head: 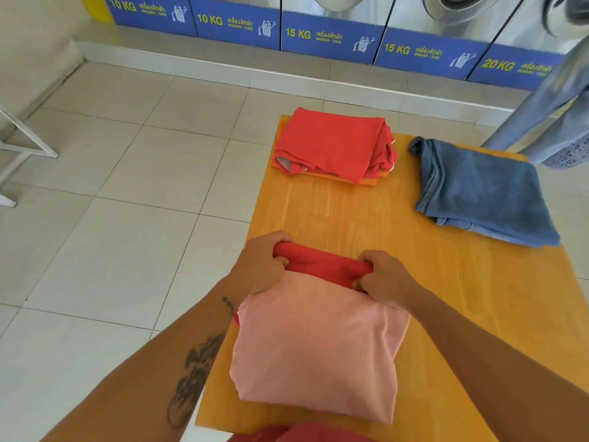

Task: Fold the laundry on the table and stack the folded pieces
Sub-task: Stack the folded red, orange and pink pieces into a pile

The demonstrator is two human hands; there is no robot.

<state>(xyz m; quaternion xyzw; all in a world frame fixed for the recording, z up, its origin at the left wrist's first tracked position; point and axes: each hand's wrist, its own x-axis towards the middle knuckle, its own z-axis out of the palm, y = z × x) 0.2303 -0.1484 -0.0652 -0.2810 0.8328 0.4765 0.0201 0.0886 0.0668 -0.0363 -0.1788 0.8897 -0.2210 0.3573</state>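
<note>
Both hands are gripping the far edge of a folded pair of garments lying at the near end of the orange wooden table (446, 314): a pink shirt (318, 352) is sitting on top of a red piece (322, 264) whose folded edge is showing beyond it. The left hand (261, 266) is pinching the left corner, fingers curled tight around the red cloth, and the right hand (382, 279) is doing the same at the right corner, fingers closed on the bunched edge. Judging by the soft creases and rounded folds, this is light, limp knit fabric that is likely to sag and slide apart if lifted by 1 edge only; taking hold of both layers together at the 2 far corners, as the hands are doing, looks like the sound grip, with support needed under the middle during any carry. A red folded stack (331, 145) is resting at the far left corner of the table, over a thin orange piece, well apart from the hands. Folded blue jeans (481, 189) are lying at the far right, looking heavier and stiffer. Washing machines with blue labels (331, 36) are lining the wall beyond.
</note>
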